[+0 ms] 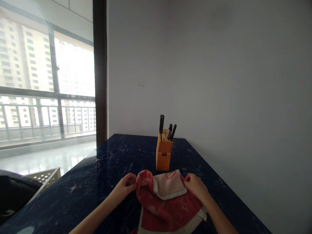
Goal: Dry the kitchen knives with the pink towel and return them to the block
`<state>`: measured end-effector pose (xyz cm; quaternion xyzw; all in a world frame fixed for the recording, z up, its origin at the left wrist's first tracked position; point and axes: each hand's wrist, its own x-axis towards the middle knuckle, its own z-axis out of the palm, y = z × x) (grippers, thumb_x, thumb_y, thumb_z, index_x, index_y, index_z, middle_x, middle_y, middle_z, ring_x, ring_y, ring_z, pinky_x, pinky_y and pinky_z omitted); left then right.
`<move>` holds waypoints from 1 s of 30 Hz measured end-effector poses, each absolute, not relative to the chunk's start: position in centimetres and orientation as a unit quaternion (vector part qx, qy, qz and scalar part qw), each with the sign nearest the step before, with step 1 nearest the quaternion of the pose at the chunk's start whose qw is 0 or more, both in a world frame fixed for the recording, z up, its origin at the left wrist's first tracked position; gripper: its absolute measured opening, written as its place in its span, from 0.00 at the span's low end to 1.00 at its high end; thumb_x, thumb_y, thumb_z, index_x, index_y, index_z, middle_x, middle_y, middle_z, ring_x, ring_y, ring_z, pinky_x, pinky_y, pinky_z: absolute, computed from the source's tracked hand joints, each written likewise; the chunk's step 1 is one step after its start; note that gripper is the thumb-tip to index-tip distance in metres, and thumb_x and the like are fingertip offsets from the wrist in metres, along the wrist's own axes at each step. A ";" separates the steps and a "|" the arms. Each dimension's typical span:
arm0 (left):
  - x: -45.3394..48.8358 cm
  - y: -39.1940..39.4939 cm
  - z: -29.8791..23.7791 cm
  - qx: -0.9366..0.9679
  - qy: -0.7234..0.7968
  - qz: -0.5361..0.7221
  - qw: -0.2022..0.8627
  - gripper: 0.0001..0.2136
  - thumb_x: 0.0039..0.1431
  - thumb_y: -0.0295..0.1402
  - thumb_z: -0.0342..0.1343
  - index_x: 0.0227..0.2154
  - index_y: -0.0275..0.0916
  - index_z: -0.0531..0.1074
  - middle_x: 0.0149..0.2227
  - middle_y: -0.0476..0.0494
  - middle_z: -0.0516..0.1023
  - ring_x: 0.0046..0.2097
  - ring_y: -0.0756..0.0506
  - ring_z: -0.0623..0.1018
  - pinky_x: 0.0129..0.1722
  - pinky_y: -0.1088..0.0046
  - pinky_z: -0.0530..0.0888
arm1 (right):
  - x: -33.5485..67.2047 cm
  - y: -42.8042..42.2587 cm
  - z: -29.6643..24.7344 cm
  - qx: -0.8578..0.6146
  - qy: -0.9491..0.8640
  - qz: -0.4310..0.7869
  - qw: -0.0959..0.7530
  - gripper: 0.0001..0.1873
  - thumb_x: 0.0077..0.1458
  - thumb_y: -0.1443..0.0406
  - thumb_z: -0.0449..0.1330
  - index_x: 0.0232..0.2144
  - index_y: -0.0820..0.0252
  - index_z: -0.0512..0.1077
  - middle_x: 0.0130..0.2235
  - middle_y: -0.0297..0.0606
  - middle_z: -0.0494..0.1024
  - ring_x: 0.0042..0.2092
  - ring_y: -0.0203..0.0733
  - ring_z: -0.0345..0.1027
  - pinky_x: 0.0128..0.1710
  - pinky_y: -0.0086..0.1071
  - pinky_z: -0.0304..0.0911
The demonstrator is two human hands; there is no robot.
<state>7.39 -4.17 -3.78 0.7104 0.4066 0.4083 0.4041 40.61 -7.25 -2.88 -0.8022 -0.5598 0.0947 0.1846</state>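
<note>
A red towel (165,208) with pale edges and a pale patterned underside lies spread over the near part of the table, its far edge partly folded over. My left hand (128,183) pinches the towel's far left corner between thumb and fingers. At the far right corner, my right hand (195,184) has its fingers closed on the cloth. Just beyond the towel stands a wooden knife block (163,156), upright, with several black-handled tools in its slots, among them a tall black handle (161,123). Neither hand touches the block.
The dark blue marbled table (117,156) reaches back to a plain grey wall (207,81). To the left, beside the table, are a light perforated crate or chair part (46,177) and a black item (17,191). Beyond them is a large window (73,71) with a railing outside.
</note>
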 end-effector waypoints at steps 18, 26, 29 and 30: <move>7.8 -3.3 -3.1 0.556 0.420 0.480 0.533 0.14 0.39 0.39 0.60 0.27 0.36 0.68 0.25 0.51 0.73 0.29 0.49 0.74 0.33 0.72 0.70 | 40.7 -7.0 -3.3 -0.795 -0.567 0.094 0.195 0.07 0.46 0.64 0.52 0.26 0.57 0.69 0.31 0.37 0.76 0.35 0.39 0.69 0.30 0.27 0.53; 7.1 -2.9 -2.5 0.570 0.474 0.466 0.483 0.10 0.37 0.35 0.58 0.25 0.37 0.67 0.23 0.53 0.72 0.25 0.50 0.73 0.27 0.75 0.69 | 40.6 -7.2 -3.2 -0.796 -0.568 0.081 0.193 0.07 0.45 0.66 0.51 0.26 0.59 0.69 0.32 0.39 0.76 0.34 0.39 0.69 0.28 0.26 0.53; 6.9 -2.8 -2.3 0.578 0.494 0.449 0.470 0.11 0.36 0.36 0.57 0.24 0.37 0.67 0.21 0.53 0.72 0.24 0.49 0.73 0.24 0.76 0.67 | 40.6 -7.4 -2.7 -0.796 -0.569 0.082 0.188 0.07 0.44 0.68 0.51 0.26 0.60 0.69 0.32 0.41 0.76 0.35 0.40 0.69 0.29 0.26 0.53; 6.8 -2.7 -2.2 0.581 0.501 0.442 0.464 0.11 0.35 0.36 0.57 0.24 0.37 0.67 0.20 0.54 0.71 0.23 0.49 0.72 0.22 0.76 0.66 | 40.6 -7.6 -2.5 -0.796 -0.570 0.085 0.185 0.07 0.43 0.68 0.51 0.25 0.61 0.69 0.32 0.42 0.76 0.35 0.41 0.70 0.29 0.26 0.54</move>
